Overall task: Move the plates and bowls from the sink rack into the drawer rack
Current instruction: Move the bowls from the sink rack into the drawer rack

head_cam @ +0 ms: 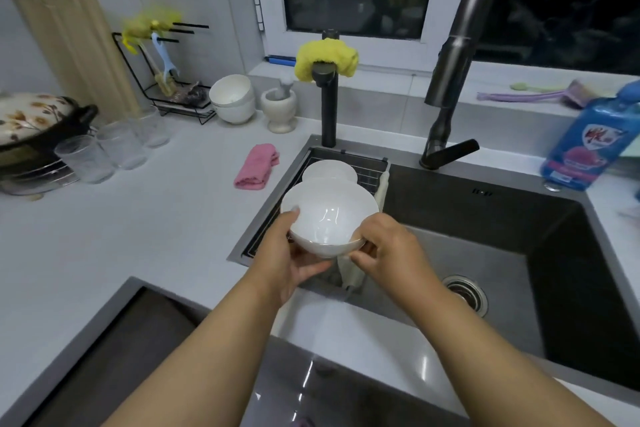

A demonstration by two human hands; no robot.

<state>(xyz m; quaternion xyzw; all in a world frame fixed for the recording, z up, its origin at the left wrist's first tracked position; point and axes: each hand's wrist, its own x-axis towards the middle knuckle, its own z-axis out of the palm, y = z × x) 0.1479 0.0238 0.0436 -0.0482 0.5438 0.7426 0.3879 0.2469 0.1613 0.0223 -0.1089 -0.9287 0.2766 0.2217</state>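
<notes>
A white bowl [329, 218] is held up between both hands, just above the near end of the sink rack [367, 172]. On its left side the bowl is gripped by the left hand [294, 253], with the thumb hooked over the rim and the fingers curled under the bottom. On its right side the rim is pinched by the right hand [384, 246], with the fingers tucked below. The bowl is tipped a little, so its open side is turned up and toward the person. Just past the fingertips, a second white bowl [329, 170] is seen lying in the rack, and it must be fetched later. The left hand looks to carry most of the weight, so the bowl could likely be carried by that hand alone. The drawer rack cannot be seen for sure. A dark opening [114, 350] is seen below the left arm, near the person, and the drawer may be there. If so, the bowl must be brought back and down to the left.
</notes>
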